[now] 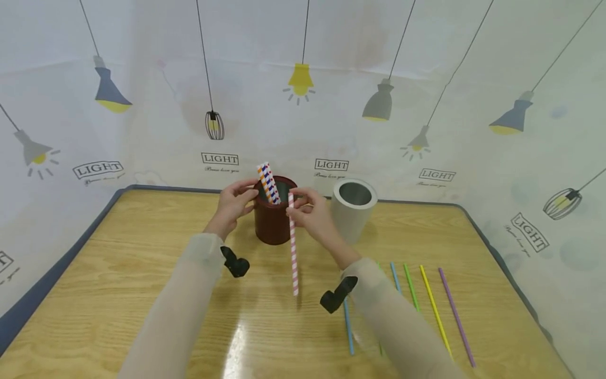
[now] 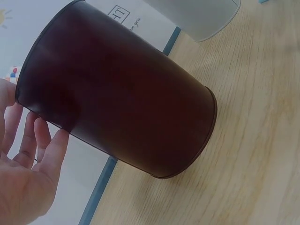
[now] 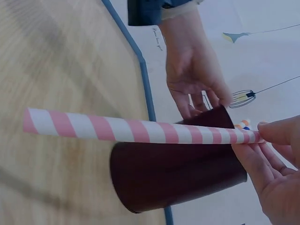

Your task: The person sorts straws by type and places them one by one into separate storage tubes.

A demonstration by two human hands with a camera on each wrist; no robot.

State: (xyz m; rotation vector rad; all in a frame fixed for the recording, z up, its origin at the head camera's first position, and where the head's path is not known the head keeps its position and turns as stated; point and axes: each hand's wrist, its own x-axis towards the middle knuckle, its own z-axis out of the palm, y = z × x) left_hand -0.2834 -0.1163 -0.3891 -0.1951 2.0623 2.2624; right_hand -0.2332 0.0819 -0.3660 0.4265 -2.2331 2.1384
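A pink-and-white striped paper straw (image 1: 293,247) is pinched near its top end by my right hand (image 1: 316,217), its length hanging in front of a dark red cup (image 1: 271,226). Thumb and fingers of my left hand (image 1: 230,206) hold that cup by its upper left side, right at the rim. Inside the cup lean several patterned straws (image 1: 268,180), dotted in blue, orange and red. In the left wrist view the cup wall (image 2: 122,93) hides the cup's inside. The right wrist view shows the straw (image 3: 154,132) crossing before the cup.
A white cup (image 1: 352,210) stands right of the red one, close to my right hand. Several plain straws lie at the front right, among them a yellow straw (image 1: 434,305) and a purple straw (image 1: 456,316). The table's dark edge (image 1: 416,202) runs along a printed backdrop.
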